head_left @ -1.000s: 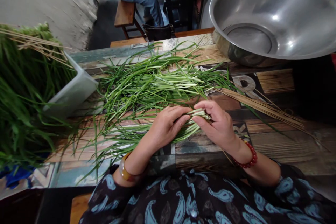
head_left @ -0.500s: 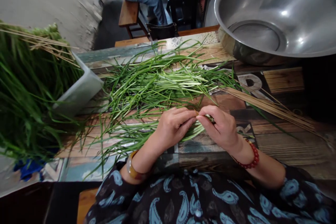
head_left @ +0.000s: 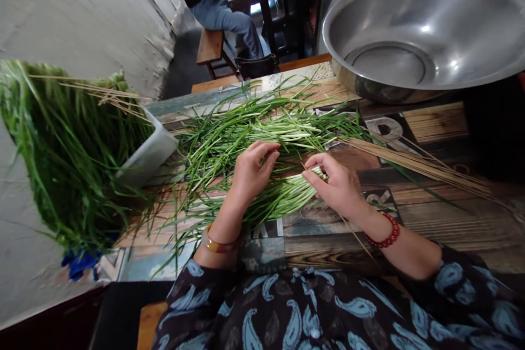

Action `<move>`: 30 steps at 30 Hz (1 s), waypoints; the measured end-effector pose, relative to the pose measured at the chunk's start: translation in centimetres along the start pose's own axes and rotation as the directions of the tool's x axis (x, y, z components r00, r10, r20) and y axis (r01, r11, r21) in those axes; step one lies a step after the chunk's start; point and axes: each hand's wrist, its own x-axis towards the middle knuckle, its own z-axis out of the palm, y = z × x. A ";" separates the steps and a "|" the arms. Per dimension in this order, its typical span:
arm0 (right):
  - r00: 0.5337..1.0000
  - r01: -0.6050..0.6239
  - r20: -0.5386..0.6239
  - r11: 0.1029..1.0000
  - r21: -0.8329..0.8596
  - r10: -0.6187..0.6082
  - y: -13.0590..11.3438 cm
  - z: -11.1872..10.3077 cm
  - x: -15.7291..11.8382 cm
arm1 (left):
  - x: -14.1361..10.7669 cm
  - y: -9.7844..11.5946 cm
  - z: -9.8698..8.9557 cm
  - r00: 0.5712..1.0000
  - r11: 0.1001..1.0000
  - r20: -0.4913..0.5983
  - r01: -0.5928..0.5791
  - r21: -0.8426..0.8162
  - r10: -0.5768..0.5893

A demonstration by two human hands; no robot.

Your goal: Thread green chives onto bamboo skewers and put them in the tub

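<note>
The right hand [head_left: 338,185] pinched one thin tan wooden skewer [head_left: 357,237] at the white stalk ends of one bundle of smooth, slender green chives [head_left: 287,197], low over the wood-plank-patterned table [head_left: 435,227]. The left hand [head_left: 252,172], loosely curled, thumb and fingertips parted, had drawn away from the right since half a second earlier. One round, shiny steel basin [head_left: 410,27] stood beyond.

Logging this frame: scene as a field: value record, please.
left grip: open, nothing visibly held
right grip: pinching thin tan stick at pale ends of green stalk bundle
beyond grips: loose green stalk pile
right side: bunch of tan sticks; large round silver metal basin farther back
left side: white box heaped with long green leaves
</note>
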 end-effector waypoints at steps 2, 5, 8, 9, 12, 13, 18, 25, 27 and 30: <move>1.000 0.010 -0.012 1.000 0.001 -0.010 0.1 0.1 0.0 | 1.0 -0.5 0.5 0.998 0.997 0.035 -0.055 0.063 0.053; 0.997 0.070 -0.015 0.997 -0.028 -0.071 0.1 0.1 0.0 | 2.5 -0.8 1.3 0.988 0.968 0.069 -0.152 0.200 0.141; 0.992 0.124 -0.006 0.991 -0.052 -0.124 0.2 0.0 0.0 | 3.7 -0.9 2.0 0.979 0.921 0.106 -0.198 0.335 0.172; 0.991 0.135 -0.006 0.989 -0.054 -0.135 0.3 0.0 0.0 | 4.0 -0.9 2.2 0.979 0.908 0.113 -0.198 0.369 0.168; 0.988 0.152 -0.012 0.987 -0.049 -0.153 0.4 0.1 0.1 | 4.5 -1.0 2.6 0.984 0.897 0.103 -0.173 0.406 0.143; 0.988 0.156 -0.013 0.987 -0.046 -0.156 0.4 0.1 0.1 | 4.6 -1.1 2.6 0.987 0.906 0.092 -0.159 0.393 0.134; 0.986 0.164 -0.008 0.985 -0.044 -0.164 0.3 0.1 0.2 | 4.4 -0.7 1.6 0.997 0.986 -0.002 -0.081 0.142 0.082; 0.989 0.144 -0.021 0.988 -0.058 -0.145 0.5 0.0 0.1 | 4.4 0.6 -0.1 0.995 0.961 -0.019 0.089 -0.261 -0.097; 0.988 0.149 -0.032 0.987 -0.060 -0.151 0.5 0.1 0.1 | 4.6 1.2 -0.6 0.989 0.962 -0.092 0.084 -0.258 -0.111; 0.988 0.140 -0.053 0.989 -0.054 -0.142 0.4 0.1 0.1 | 4.3 2.5 -1.4 0.989 0.954 -0.121 0.045 -0.295 -0.084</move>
